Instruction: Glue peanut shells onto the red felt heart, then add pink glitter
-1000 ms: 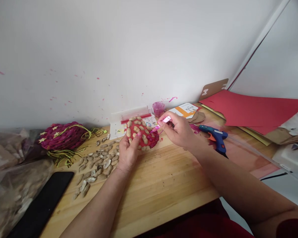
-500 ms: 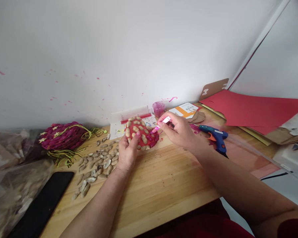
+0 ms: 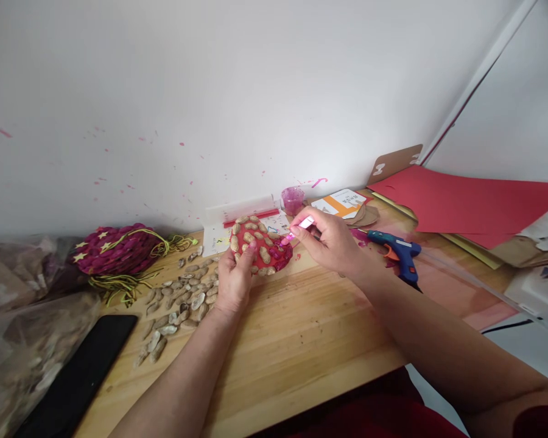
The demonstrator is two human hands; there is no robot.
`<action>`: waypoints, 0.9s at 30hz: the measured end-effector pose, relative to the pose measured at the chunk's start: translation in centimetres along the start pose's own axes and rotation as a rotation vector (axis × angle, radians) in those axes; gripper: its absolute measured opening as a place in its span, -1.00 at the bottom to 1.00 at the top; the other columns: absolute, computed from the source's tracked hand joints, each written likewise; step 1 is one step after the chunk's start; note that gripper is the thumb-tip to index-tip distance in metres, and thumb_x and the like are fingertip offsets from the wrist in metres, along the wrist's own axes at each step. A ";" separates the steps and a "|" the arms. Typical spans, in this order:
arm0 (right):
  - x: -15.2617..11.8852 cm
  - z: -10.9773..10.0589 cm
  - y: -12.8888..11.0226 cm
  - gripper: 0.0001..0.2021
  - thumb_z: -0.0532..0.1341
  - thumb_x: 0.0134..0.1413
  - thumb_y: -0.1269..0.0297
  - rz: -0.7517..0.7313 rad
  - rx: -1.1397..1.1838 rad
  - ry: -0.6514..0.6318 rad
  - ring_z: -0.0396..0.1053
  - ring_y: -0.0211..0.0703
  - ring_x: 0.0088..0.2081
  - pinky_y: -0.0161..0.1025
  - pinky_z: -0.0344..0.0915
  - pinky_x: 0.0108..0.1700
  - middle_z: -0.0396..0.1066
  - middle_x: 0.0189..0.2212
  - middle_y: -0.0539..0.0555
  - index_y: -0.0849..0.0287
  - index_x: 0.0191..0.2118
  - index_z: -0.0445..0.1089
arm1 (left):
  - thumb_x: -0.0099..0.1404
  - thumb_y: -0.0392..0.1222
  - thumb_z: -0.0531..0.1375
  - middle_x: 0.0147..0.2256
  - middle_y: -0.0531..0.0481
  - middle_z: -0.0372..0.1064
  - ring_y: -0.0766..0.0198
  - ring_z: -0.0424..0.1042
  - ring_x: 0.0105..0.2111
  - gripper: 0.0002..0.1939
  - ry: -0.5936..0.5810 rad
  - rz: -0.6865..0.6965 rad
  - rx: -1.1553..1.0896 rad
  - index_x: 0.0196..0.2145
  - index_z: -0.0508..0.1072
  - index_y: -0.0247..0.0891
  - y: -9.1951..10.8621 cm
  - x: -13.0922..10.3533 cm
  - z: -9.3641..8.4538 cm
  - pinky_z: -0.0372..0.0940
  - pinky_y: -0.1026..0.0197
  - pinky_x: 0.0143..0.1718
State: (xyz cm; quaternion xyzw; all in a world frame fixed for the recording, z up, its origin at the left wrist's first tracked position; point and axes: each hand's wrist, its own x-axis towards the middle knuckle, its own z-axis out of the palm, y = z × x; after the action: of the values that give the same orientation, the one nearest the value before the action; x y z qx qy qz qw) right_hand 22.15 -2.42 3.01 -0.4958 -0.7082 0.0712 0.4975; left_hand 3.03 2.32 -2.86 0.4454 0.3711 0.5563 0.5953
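My left hand grips the near left edge of a red disc covered with peanut shells, its thumb lying on top. The disc is tilted above the table. Shells on its right side are coated in wet-looking magenta paint; the others keep their tan colour. My right hand is closed around a short white paintbrush, pinched between thumb and fingers. The brush's pink end reaches the disc's right part; whether the bristles touch a shell I cannot tell.
Loose peanut shells lie left of my hand, near a black phone and plastic bags. A magenta shell piece with yellow strings stands behind. A pink-stained cup is by the wall; right are a blue glue gun and red card.
The brush tip has shifted slightly up on the painted side of the disc. My left hand keeps its hold, and the view has moved very little.
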 end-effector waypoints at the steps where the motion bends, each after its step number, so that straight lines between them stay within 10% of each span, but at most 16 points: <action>1: 0.0 0.0 0.0 -0.92 0.19 0.28 0.32 -0.005 0.011 0.005 0.37 -0.26 -0.44 -0.32 0.19 -0.42 0.49 -0.42 0.02 0.15 -0.27 0.39 | 0.08 0.12 0.43 -0.33 -0.08 0.62 0.11 0.62 -0.34 -0.56 0.004 0.001 0.001 -0.23 0.59 -0.28 0.1 0.0 0.0 0.51 0.12 -0.25; 27: 0.0 0.0 0.1 -0.93 0.19 0.28 0.31 -0.016 -0.002 -0.013 0.37 -0.24 -0.43 -0.31 0.21 -0.42 0.47 -0.42 0.01 0.13 -0.27 0.37 | 0.01 -0.01 0.46 -0.36 -0.07 0.61 0.05 0.62 -0.29 -0.59 0.019 -0.037 -0.040 -0.22 0.59 -0.27 0.6 -0.3 0.6 0.51 0.09 -0.23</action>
State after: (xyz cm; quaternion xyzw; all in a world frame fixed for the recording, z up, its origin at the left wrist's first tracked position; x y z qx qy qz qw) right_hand 22.23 -2.43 2.96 -0.4900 -0.7155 0.0696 0.4931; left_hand 3.35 1.92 -2.14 0.4212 0.3739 0.5568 0.6105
